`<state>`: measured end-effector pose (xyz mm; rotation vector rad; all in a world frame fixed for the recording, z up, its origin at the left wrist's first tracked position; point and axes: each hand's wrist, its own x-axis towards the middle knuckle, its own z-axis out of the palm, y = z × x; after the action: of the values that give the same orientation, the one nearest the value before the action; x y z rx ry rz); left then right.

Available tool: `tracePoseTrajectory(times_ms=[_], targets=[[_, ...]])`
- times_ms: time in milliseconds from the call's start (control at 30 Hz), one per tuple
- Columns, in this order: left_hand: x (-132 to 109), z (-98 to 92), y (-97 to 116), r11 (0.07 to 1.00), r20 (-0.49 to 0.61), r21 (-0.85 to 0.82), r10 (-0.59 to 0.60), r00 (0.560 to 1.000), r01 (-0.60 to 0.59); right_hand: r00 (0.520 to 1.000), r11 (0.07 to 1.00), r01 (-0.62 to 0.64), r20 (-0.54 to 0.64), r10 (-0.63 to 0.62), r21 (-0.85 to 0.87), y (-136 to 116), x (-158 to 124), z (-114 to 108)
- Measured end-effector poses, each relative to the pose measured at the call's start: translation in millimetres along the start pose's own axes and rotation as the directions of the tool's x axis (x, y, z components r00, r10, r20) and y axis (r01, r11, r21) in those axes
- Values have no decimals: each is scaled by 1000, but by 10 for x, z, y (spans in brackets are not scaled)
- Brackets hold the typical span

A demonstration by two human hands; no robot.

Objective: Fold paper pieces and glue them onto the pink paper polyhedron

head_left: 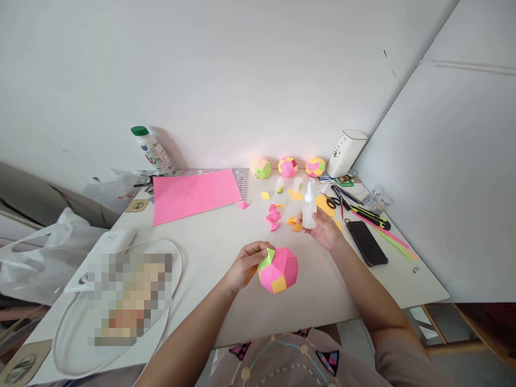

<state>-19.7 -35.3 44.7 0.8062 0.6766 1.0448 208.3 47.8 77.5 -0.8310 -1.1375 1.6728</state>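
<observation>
My left hand (246,266) grips a faceted paper ball (282,269) by its green flap, thumb and fingers closed on the edge. The ball is mostly pink, with a yellow square on its lower face. In my right hand (324,228) is a clear squeeze bottle (309,209) with a pointed nozzle, held upright with the fingers around its lower part. Folded pink paper pieces (273,216) lie between the hands, further back. A few folded orange pieces (296,223) sit just left of the bottle.
Three finished-looking paper balls (287,166) line the wall. A large pink sheet (195,196) lies at the left, near a green-capped bottle (153,150). Scissors (332,201), a cutter (373,217) and a black phone (366,243) are at the right. A white cable (179,269) loops at the left.
</observation>
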Motion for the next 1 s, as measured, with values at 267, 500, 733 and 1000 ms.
tracePoseTrajectory(times_ms=[267,500,733,1000], targets=[[21,7,-43,998,13,49,-30,999,29,903,774,-156,-407,-141,-614,496,-59,-482],[15,0,-61,993,33,115,-17,999,13,900,604,-240,-408,-155,-760,458,-61,-491],[-4,11,-42,980,55,186,56,997,-65,912,330,-150,-260,-318,-932,390,-206,-449],[28,-38,-90,927,125,329,149,981,-182,811,438,272,-41,-584,-857,375,-395,-33]])
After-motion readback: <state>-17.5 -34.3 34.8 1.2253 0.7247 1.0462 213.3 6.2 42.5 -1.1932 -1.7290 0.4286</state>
